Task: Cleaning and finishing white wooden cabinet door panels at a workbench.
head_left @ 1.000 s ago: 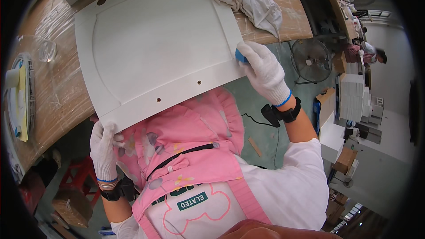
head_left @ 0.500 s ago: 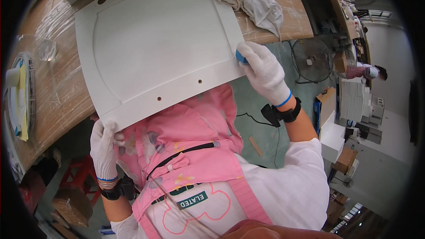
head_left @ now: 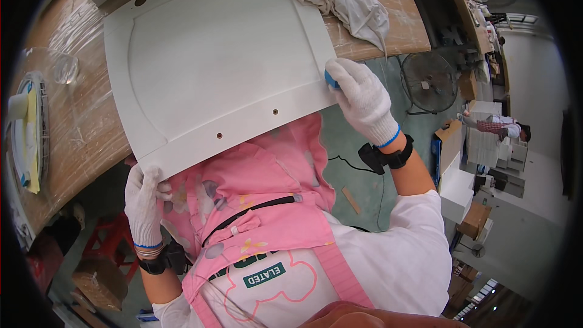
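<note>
A workshop with a green floor lay below a wooden desk (head_left: pixel 73 140) wrapped in clear plastic film. A white cabinet door panel (head_left: pixel 212 67) with a recessed arched centre lay tilted over the desk's near edge, its lower edge overhanging toward the person's pink apron (head_left: pixel 267 206). The left hand (head_left: pixel 144 200), in a white knit glove, was closed around the panel's lower left corner. The right hand (head_left: pixel 364 100), gloved the same, was curled around a small blue sanding block (head_left: pixel 331 79) and pressed it against the panel's right edge. A crumpled grey rag (head_left: pixel 352 3) lay on the desk just beyond the panel's upper right corner. A floor fan (head_left: pixel 428 82) stood to the right of the panel, below the desk.
</note>
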A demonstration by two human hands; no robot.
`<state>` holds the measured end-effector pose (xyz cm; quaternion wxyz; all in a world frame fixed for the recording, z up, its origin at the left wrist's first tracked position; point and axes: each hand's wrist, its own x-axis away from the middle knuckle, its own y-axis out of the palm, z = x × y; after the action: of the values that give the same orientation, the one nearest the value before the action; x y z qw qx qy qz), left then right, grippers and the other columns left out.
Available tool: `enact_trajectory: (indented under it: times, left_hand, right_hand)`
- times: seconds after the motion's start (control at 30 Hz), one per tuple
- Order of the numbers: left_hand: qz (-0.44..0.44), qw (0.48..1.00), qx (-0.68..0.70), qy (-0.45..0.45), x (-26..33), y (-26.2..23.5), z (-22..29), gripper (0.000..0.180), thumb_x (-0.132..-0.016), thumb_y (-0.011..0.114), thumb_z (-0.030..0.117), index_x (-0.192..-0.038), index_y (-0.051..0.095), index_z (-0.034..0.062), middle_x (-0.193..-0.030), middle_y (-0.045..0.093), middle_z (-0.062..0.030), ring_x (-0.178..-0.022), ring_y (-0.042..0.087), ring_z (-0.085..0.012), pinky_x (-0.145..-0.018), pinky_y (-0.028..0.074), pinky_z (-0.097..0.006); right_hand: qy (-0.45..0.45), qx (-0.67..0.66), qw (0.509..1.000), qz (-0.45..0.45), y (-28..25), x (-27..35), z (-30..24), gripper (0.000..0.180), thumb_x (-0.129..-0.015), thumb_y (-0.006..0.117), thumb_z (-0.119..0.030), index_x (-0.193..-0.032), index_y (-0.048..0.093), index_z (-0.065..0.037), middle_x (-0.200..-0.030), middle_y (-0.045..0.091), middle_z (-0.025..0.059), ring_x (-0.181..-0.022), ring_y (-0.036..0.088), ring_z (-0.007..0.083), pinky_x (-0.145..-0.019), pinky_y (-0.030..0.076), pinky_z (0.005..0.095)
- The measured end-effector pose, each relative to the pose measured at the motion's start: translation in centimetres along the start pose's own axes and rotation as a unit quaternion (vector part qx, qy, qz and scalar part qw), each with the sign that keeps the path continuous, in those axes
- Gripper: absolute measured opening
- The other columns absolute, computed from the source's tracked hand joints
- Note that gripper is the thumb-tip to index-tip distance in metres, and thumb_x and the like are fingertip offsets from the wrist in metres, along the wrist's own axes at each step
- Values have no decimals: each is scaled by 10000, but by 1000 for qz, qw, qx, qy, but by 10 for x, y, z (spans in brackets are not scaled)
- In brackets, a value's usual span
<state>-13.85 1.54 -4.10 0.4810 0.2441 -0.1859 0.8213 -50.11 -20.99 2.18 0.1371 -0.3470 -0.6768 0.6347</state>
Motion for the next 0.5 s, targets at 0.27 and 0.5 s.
enact_trajectory:
  times: [0.27,0.5]
  left_hand:
    - [11,1000,-13,6,1,3,1,319,-981,578,296,-1084,579,-6,-775,606,-42,-591,556,-74,-517,494,-201]
    - [11,1000,-8,2,0,1,0,330,-977,586,304,-1090,577,-6,-774,607,-43,-585,554,-75,-517,495,-203]
  right_hand:
    - [8,9,1000,-9,-1,1,-2,501,-716,666,63,-1198,573,-40,-1150,615,160,-984,614,355,-826,515,398]
    - [7,-5,1000,2,1,0,-2,517,-691,667,66,-1189,578,-39,-1131,625,163,-969,621,356,-813,518,399]
